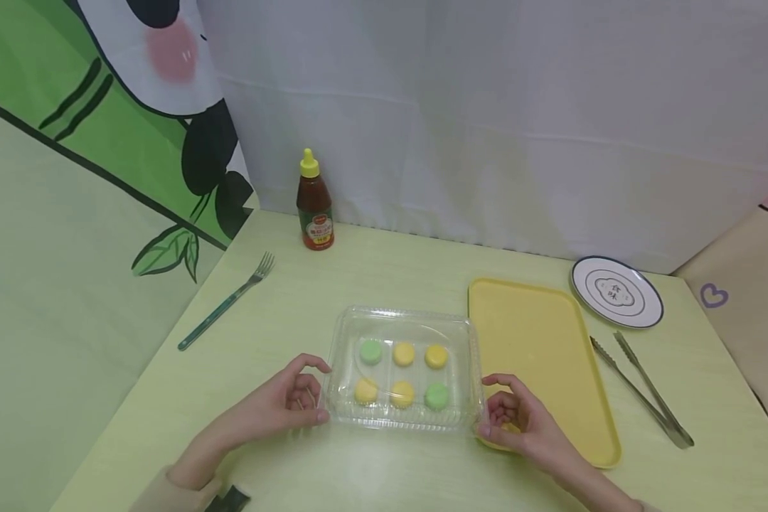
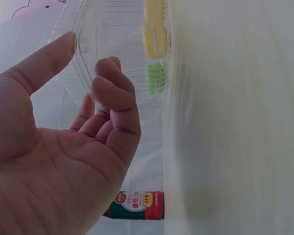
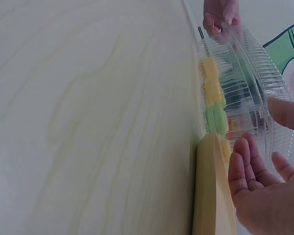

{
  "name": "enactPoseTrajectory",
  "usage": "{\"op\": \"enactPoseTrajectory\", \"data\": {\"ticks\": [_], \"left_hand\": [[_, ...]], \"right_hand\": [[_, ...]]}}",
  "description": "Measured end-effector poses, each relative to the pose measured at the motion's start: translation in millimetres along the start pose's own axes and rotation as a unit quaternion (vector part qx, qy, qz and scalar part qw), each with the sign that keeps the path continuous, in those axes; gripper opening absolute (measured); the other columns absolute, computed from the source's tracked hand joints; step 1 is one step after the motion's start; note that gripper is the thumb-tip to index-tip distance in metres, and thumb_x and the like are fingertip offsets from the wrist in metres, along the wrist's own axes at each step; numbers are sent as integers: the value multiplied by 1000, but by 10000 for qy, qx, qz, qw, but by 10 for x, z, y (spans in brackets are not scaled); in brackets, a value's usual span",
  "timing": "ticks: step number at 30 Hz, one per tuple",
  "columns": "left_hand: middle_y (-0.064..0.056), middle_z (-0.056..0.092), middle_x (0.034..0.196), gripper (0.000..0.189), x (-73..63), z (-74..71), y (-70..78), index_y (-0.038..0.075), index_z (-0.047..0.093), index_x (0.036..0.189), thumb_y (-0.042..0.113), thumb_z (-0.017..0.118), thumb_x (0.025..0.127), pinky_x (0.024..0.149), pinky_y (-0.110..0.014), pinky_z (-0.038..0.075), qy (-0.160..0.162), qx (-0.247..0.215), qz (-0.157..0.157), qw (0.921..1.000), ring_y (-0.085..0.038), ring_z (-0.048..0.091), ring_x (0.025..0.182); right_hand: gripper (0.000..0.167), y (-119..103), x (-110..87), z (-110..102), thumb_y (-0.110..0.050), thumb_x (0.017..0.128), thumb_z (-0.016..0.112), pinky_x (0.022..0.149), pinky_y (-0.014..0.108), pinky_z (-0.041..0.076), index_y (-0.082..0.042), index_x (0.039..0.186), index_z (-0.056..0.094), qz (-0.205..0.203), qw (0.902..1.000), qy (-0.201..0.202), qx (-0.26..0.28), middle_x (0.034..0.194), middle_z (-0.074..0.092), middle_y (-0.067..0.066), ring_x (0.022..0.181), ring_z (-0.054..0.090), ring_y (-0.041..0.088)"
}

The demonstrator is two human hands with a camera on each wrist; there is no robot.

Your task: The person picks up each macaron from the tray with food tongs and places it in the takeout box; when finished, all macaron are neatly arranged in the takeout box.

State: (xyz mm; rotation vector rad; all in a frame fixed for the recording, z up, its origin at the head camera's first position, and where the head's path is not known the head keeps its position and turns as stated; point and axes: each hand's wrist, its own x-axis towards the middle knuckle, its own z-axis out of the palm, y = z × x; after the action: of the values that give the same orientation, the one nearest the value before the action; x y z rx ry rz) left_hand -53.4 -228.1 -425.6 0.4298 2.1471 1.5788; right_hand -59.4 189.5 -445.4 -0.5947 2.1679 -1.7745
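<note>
A clear plastic box (image 1: 409, 424) with a domed lid holds several green macarons (image 1: 371, 351) and yellow macarons (image 1: 404, 353) in two rows. At its left side my left hand (image 1: 288, 398) holds the edge, the thumb on the rim and the other fingers curled by the wall. My right hand (image 1: 521, 423) grips the opposite edge in the same way. From the right wrist view, the thumb lies against the lid's rim and the fingers bend below it. The lid looks closed. The box overlaps the left border of a yellow tray (image 1: 544, 363).
A ketchup bottle (image 1: 316, 206) with a yellow cap stands at the back left. Nearer on the left lies a fork (image 1: 230, 301). A white plate (image 1: 589, 286) with a dark rim sits beyond the tray, and metal tongs (image 1: 656, 392) lie to its right.
</note>
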Motion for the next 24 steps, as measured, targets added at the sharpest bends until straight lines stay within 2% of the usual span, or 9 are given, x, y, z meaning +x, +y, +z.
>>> {"op": "enactPoseTrajectory", "data": {"ticks": [5,11,18,24], "left_hand": [[-10,59,89,58,-5,4,-1,6,36,133,12,75,90,62,-26,50,-30,-113,66,9999,-18,60,73],[-9,60,87,55,-3,5,-13,3,32,124,12,74,90,61,-25,49,-37,-128,142,9998,-16,60,71],[-7,62,88,48,-8,7,-6,2,37,113,17,76,89,65,-26,48,53,-9,-353,9994,-18,59,75],[-7,63,87,35,-7,-2,-5,-1,53,111,20,72,92,62,-27,47,-143,-220,-620,9977,-19,57,75]], "right_hand": [[62,-21,-4,14,0,86,75,78,26,50,-2,137,39,43,10000,72,35,97,65,15,83,61,16],[61,-56,-8,22,-3,87,75,80,26,49,-1,135,38,379,9991,169,0,98,64,14,85,61,17],[50,-88,-11,13,-4,88,73,74,25,51,7,127,43,973,9946,11,356,96,62,15,83,61,14],[38,-77,-10,-7,-6,92,69,74,27,56,16,118,51,1406,9873,-306,671,94,62,9,81,63,12]]}}
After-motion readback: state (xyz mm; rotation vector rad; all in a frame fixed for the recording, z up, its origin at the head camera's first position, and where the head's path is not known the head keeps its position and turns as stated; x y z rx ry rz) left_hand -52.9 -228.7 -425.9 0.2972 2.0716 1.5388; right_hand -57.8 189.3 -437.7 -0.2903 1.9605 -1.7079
